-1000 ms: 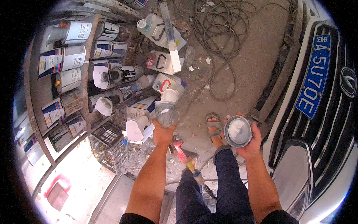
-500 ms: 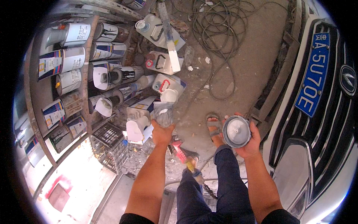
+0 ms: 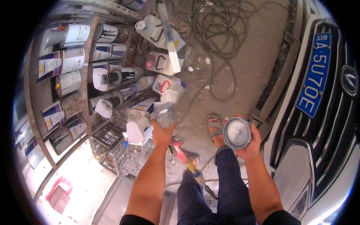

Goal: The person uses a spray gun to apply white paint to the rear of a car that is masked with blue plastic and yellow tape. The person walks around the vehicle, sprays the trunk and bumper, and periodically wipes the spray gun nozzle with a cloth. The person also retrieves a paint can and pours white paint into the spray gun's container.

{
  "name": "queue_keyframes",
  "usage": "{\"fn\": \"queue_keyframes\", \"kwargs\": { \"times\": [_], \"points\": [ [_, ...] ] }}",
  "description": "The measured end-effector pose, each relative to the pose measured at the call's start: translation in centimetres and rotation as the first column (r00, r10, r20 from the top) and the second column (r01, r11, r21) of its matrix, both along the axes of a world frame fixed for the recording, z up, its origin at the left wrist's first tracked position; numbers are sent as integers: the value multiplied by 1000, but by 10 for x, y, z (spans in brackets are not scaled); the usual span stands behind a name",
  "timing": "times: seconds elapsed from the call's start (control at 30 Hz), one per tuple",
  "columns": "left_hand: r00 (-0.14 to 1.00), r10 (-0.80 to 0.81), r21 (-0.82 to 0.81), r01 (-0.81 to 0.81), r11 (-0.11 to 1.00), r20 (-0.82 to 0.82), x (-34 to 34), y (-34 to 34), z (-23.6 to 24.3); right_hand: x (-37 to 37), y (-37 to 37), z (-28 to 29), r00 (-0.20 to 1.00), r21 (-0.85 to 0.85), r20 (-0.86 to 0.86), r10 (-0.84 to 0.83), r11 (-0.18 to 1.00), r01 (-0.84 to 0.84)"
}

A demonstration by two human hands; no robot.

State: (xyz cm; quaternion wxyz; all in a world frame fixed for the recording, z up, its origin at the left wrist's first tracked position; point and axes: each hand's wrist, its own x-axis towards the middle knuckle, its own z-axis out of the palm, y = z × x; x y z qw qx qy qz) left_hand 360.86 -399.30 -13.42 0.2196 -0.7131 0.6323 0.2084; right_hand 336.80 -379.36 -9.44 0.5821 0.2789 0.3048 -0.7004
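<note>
My left hand point(image 3: 162, 135) is closed around a spray gun at its translucent, grey-stained cup point(image 3: 164, 112). Just below the fingers shows the gun's red handle point(image 3: 180, 150). A yellow fitting point(image 3: 191, 165), a bluish connector and a black hose trail down from it between my legs. The gun's nozzle is hidden. To the right, my right hand point(image 3: 252, 148) cradles a round grey lid point(image 3: 237, 132) from beneath. Its pale inside faces up, with a small raised point in the middle. The two hands are well apart.
Paint cans point(image 3: 73, 60) lie in a metal rack point(image 3: 90, 75) at left. Jugs point(image 3: 168, 84) and a white-tipped stick point(image 3: 174, 58) lie beyond my left hand. A black crate point(image 3: 108, 137) sits lower left. Coiled hose point(image 3: 219, 33) covers the far floor. A car's grille point(image 3: 300, 150) stands close at right.
Both hands stay almost where they were. The lid has shifted very slightly left, and the whole view has moved a touch.
</note>
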Motion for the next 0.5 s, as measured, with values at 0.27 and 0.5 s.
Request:
{"fn": "queue_keyframes", "kwargs": {
  "times": [0.27,0.5],
  "points": [
    [1000,17,20,-18,1000,25,-1,-1,1,0,-2,6,1000,-9,3,7,1000,-7],
    [1000,18,34,-18,999,-2,6,-2,-3,0,-6,9,1000,-81,-14,15,997,-16]
  ]
}}
